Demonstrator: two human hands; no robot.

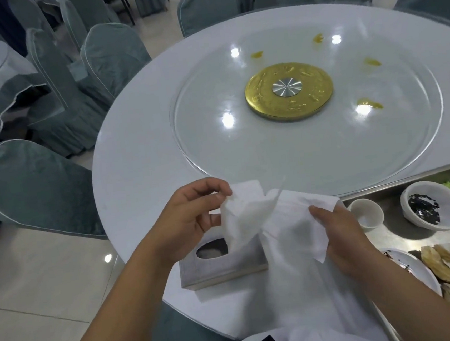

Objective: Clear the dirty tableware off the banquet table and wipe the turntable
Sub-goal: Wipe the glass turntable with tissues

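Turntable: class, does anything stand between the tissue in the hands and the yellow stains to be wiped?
Nothing visible does. Both the left hand and right hand hold the tissue over the table's near edge; the turntable glass before the stains is bare.

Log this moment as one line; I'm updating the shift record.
phase: wipe prep | left hand: pulling tissue from tissue box | right hand: holding tissue | turntable: yellow stains, unwiped | dirty dishes: on cart
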